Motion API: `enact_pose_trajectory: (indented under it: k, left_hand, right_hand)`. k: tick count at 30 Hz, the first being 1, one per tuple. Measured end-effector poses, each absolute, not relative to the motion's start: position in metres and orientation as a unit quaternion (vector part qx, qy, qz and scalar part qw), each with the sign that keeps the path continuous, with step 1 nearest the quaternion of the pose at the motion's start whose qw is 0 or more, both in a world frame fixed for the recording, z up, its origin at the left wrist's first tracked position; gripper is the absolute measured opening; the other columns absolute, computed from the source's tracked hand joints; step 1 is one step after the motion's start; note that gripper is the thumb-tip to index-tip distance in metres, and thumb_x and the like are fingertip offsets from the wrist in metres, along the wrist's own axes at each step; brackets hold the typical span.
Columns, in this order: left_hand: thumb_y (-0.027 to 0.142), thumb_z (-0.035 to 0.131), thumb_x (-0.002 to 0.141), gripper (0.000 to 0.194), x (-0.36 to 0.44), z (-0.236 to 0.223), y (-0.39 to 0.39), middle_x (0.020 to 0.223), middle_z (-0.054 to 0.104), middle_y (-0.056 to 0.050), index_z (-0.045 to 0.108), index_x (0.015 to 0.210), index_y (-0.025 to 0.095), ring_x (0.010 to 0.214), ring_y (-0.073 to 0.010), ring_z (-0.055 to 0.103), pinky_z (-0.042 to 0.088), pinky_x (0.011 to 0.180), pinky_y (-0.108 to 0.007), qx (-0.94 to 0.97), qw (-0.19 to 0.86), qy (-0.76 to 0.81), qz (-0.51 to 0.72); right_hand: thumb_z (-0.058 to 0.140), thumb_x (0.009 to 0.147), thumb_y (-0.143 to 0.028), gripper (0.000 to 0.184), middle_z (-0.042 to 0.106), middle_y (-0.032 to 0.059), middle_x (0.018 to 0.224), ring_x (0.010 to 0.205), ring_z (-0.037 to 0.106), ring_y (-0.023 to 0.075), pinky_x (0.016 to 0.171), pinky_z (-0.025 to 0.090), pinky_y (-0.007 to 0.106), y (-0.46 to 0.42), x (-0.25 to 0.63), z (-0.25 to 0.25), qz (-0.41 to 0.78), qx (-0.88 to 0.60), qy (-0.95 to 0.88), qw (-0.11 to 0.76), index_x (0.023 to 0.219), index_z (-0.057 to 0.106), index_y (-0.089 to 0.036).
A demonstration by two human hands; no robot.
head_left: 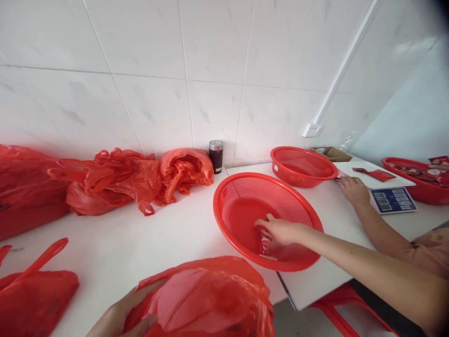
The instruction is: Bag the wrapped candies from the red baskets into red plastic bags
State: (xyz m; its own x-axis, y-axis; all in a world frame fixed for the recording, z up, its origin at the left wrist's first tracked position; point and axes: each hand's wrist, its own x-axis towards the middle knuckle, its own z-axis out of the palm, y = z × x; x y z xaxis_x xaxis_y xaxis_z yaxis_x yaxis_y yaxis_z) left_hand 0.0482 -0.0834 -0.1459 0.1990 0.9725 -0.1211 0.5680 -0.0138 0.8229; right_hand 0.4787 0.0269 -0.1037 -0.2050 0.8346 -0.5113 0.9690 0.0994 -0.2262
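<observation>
My left hand point(117, 318) is at the bottom edge, fingers wrapped round a crumpled red plastic bag point(206, 299) that lies on the white table point(140, 243) in front of me. My right hand does not show; it may be behind the bag. Beyond the bag stands a red mesh basket point(245, 196). A co-worker's hand point(278, 233) reaches into it from the right and closes on a small red-and-white packet point(265, 244). Their other hand point(354, 189) rests flat beside a digital scale point(393, 200).
Several red plastic bags point(133, 180) are heaped along the tiled wall at left, another red bag point(33, 295) at lower left. A dark jar point(216, 156) stands by the wall. A second red basket point(302, 166), a cardboard box point(331, 152) and a red tray of packets point(421, 180) sit at right.
</observation>
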Motion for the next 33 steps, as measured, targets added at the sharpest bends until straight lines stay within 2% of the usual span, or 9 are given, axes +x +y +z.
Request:
enact_pose_trajectory:
  k: [3, 7, 10, 14, 18, 20, 24, 28, 33]
  left_hand:
    - [0.049, 0.064, 0.075, 0.049, 0.046, -0.147, -0.085, 0.128, 0.063, 0.002, 0.062, 0.122, 0.037, 0.122, -0.0301, 0.054, 0.039, 0.105, -0.045, 0.647, 0.374, 0.611, 0.260]
    - [0.051, 0.059, 0.078, 0.051, 0.048, -0.134, -0.091, 0.128, 0.063, 0.003, 0.057, 0.127, 0.038, 0.125, -0.0284, 0.052, 0.037, 0.107, -0.046, 0.611, 0.359, 0.657, 0.257]
    - [0.052, 0.056, 0.080, 0.051, 0.050, -0.129, -0.095, 0.130, 0.061, 0.002, 0.057, 0.128, 0.036, 0.128, -0.0273, 0.049, 0.036, 0.108, -0.045, 0.602, 0.350, 0.673, 0.251]
    - [0.047, 0.057, 0.079, 0.057, 0.058, -0.125, -0.096, 0.132, 0.060, -0.001, 0.052, 0.134, 0.030, 0.126, -0.0273, 0.051, 0.043, 0.104, -0.041, 0.590, 0.362, 0.679, 0.246]
    - [0.038, 0.057, 0.079, 0.064, 0.070, -0.116, -0.094, 0.135, 0.058, -0.003, 0.043, 0.140, 0.026, 0.123, -0.0258, 0.053, 0.046, 0.100, -0.036, 0.596, 0.385, 0.659, 0.250]
    - [0.034, 0.055, 0.081, 0.065, 0.073, -0.114, -0.093, 0.135, 0.057, -0.004, 0.038, 0.143, 0.025, 0.120, -0.0247, 0.056, 0.047, 0.098, -0.035, 0.599, 0.400, 0.646, 0.252]
    - [0.024, 0.053, 0.081, 0.066, 0.064, -0.120, -0.094, 0.141, 0.051, -0.004, 0.036, 0.144, 0.028, 0.126, -0.0242, 0.050, 0.043, 0.103, -0.036, 0.640, 0.335, 0.639, 0.265]
    - [0.029, 0.050, 0.085, 0.056, 0.047, -0.124, -0.098, 0.150, 0.036, -0.005, 0.040, 0.140, 0.034, 0.132, -0.0280, 0.042, 0.040, 0.104, -0.042, 0.656, 0.223, 0.660, 0.290]
    - [0.048, 0.050, 0.086, 0.056, 0.037, -0.127, -0.110, 0.142, 0.039, -0.009, 0.036, 0.138, 0.032, 0.107, -0.0255, 0.060, 0.056, 0.067, -0.030, 0.578, 0.263, 0.698, 0.331]
  right_hand:
    - [0.075, 0.055, -0.020, 0.054, 0.056, 0.0063, 0.103, 0.073, 0.059, 0.0168, 0.060, 0.042, 0.025, 0.029, 0.476, -0.109, -0.277, 0.642, 0.711, 0.073, 0.107, 0.060, -0.024]
    - [0.062, 0.066, -0.010, 0.023, 0.059, 0.0015, 0.077, 0.065, 0.058, 0.0139, 0.054, 0.041, 0.022, 0.050, 0.485, -0.104, -0.300, 0.653, 0.695, 0.029, 0.086, 0.054, -0.019]
    - [0.055, 0.075, -0.014, 0.020, 0.059, 0.0013, 0.081, 0.069, 0.061, 0.0136, 0.056, 0.047, 0.022, 0.058, 0.482, -0.082, -0.331, 0.651, 0.682, -0.032, 0.093, 0.047, -0.020]
    - [0.062, 0.077, -0.026, 0.032, 0.059, -0.0007, 0.089, 0.081, 0.064, 0.0154, 0.068, 0.054, 0.027, 0.032, 0.432, -0.034, -0.509, 0.513, 0.654, -0.227, 0.102, 0.042, -0.024]
    - [0.065, 0.075, -0.027, 0.037, 0.062, -0.0021, 0.090, 0.082, 0.064, 0.0154, 0.072, 0.053, 0.028, -0.017, 0.345, -0.027, -0.582, 0.384, 0.692, -0.190, 0.107, 0.046, -0.025]
    - [0.064, 0.077, -0.030, 0.041, 0.064, -0.0006, 0.094, 0.085, 0.064, 0.0169, 0.073, 0.052, 0.028, -0.033, 0.309, -0.046, -0.512, 0.390, 0.756, -0.116, 0.115, 0.049, -0.026]
    - [0.063, 0.079, -0.027, 0.062, 0.049, 0.0070, 0.134, 0.119, 0.050, 0.0242, 0.095, 0.045, 0.035, -0.036, 0.283, -0.083, -0.316, 0.423, 0.842, -0.112, 0.137, 0.041, -0.029]
    - [0.052, 0.088, -0.021, 0.038, 0.056, 0.0045, 0.126, 0.115, 0.053, 0.0180, 0.100, 0.042, 0.033, -0.030, 0.302, -0.075, -0.212, 0.405, 0.873, -0.171, 0.125, 0.054, -0.026]
    - [0.056, 0.086, -0.030, 0.031, 0.046, 0.0054, 0.137, 0.125, 0.044, 0.0270, 0.101, 0.042, 0.044, -0.047, 0.347, -0.067, -0.058, 0.476, 0.865, -0.146, 0.116, 0.062, -0.030]
